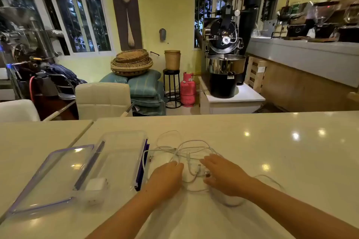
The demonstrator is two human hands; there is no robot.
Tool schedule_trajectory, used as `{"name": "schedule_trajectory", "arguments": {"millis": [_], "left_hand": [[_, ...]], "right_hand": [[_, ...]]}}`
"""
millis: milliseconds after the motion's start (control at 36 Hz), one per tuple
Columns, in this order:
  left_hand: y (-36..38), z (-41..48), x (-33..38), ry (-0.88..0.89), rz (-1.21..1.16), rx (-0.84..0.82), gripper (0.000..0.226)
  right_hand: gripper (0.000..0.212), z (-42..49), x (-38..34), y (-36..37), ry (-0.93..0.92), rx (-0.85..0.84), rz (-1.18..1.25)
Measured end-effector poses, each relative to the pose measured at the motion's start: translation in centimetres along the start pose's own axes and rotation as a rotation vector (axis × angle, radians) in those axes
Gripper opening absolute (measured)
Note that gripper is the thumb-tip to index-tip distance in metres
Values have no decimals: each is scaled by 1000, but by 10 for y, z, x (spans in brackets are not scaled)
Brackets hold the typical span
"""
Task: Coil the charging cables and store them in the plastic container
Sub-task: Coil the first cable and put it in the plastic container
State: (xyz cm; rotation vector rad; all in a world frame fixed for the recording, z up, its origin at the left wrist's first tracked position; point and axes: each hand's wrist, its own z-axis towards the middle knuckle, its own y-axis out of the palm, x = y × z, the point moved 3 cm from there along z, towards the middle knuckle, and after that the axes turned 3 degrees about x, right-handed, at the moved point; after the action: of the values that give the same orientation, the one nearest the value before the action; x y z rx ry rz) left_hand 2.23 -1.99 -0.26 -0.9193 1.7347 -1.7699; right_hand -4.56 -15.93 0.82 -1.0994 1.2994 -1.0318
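Observation:
A loose tangle of white charging cables (186, 151) lies on the white table, right of a clear plastic container (120, 161) with purple clips. A white charger block (96, 184) sits in the container's near left corner. The clear lid (52, 178) with a purple rim rests to the container's left. My left hand (165, 178) lies palm down on the near left edge of the tangle, fingers together. My right hand (223, 174) is spread over the tangle's right side, near a metal plug (207, 174). Neither hand clearly grips a cable.
The glossy white table (272, 151) stretches far to the right. A seam (81, 136) to a second table runs at the left. White chairs (103, 99) stand beyond the far edge. One cable strand (272, 178) trails right of my right wrist.

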Motion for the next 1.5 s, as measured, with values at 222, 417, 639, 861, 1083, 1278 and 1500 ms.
{"name": "schedule_trajectory", "arguments": {"millis": [222, 417, 639, 861, 1083, 1278, 1500], "left_hand": [[-6, 14, -11, -120, -164, 144, 51], [-7, 22, -12, -173, -206, 114, 48], [-9, 33, -11, -206, -197, 108, 34], [-13, 39, -12, -261, -329, 91, 16], [-50, 44, -5, -139, -566, 172, 22], [-100, 36, 11, 73, -668, 184, 18], [-147, 26, 23, 222, -696, 213, 24]], "right_hand": [[35, 5, 1, 0, 2, -7, -25], [38, 7, 1, 4, -4, -12, -29], [39, 8, 1, 3, -15, -26, -31], [41, 11, -1, -3, 4, -48, -68], [42, 18, 2, -21, 38, 42, 1], [18, 16, 4, -71, 49, 508, 236], [35, 13, 3, -133, -78, 765, 258]]}}
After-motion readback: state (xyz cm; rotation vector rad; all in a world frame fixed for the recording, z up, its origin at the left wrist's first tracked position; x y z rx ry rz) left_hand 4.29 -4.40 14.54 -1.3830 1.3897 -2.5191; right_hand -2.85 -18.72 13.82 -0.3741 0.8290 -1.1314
